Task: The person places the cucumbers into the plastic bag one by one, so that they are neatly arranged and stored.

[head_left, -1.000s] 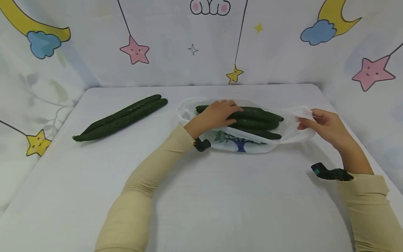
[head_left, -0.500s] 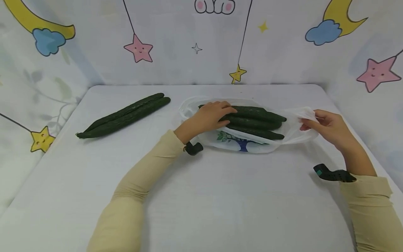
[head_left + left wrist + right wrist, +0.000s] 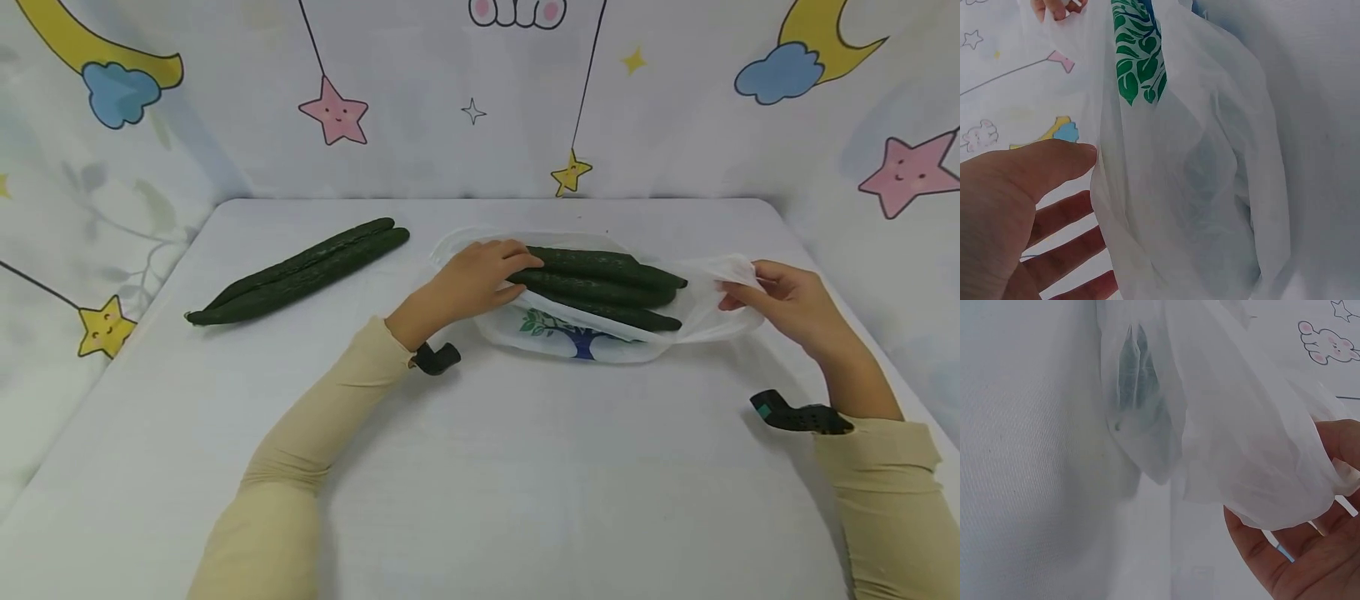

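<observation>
A white plastic bag (image 3: 495, 336) printed with a tree lies on its side toward the table's far right. Several dark green cucumbers (image 3: 600, 292) show through its open side. My left hand (image 3: 468, 279) rests over their left ends, fingers fairly straight. In the left wrist view, the thumb and spread fingers of that left hand (image 3: 1041, 206) lie against the bag (image 3: 1191, 181). At the bag's right end, my right hand (image 3: 791, 304) pinches the plastic between thumb and fingers. The right wrist view has the bag (image 3: 1241, 437) hanging from the right hand (image 3: 1310, 556).
Two more cucumbers (image 3: 300, 275) lie side by side, slanting, on the white table (image 3: 540, 483) to the left of the bag. Behind the table stands a white backdrop (image 3: 412, 75) with printed stars, moons and clouds.
My left hand has slid left along the cucumbers, baring more of them. The right hand keeps its hold on the bag. The head view has shifted slightly.
</observation>
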`<state>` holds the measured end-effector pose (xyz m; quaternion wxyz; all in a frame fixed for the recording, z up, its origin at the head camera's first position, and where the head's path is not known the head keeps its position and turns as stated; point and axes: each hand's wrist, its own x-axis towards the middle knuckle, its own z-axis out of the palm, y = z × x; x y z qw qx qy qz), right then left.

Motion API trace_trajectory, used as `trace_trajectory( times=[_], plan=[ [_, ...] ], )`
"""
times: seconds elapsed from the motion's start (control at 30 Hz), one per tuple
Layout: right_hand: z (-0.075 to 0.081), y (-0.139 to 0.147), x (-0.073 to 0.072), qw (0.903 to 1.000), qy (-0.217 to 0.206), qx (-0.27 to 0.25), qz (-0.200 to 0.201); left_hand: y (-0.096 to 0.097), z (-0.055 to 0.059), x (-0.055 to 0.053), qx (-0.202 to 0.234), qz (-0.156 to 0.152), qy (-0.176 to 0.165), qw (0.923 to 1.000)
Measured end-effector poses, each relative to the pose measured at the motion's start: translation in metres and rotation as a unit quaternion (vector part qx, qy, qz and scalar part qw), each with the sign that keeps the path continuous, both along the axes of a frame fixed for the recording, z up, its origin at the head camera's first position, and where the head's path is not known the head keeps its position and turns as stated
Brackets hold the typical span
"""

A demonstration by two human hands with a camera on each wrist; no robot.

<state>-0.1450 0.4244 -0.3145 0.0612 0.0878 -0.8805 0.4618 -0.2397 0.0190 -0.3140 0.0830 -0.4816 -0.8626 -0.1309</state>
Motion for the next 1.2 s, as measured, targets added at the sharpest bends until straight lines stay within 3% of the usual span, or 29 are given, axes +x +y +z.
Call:
trace_trajectory(
  times=[0.17,0.63,0.8,0.97,1.2],
  plan=[
    [0.0,0.001,0.0,1.0,0.004,-0.004,0.004,-0.018,-0.004,0.001,0.019,0.011,0.006,0.9997],
    [-0.001,-0.001,-0.001,1.0,-0.006,-0.005,-0.002,-0.067,-0.012,-0.002,0.052,0.072,-0.017,0.9959],
    [-0.002,-0.001,0.0,0.9997,-0.02,-0.003,-0.013,-0.084,-0.015,-0.006,0.079,0.092,-0.077,0.9896],
    [-0.003,-0.002,0.0,0.9997,-0.019,0.0,-0.014,-0.102,-0.025,-0.014,0.119,0.108,-0.156,0.9746],
    [-0.002,-0.003,0.0,0.9999,-0.013,-0.003,-0.005,-0.126,-0.032,-0.021,0.111,0.164,-0.177,0.9641]
  ],
)
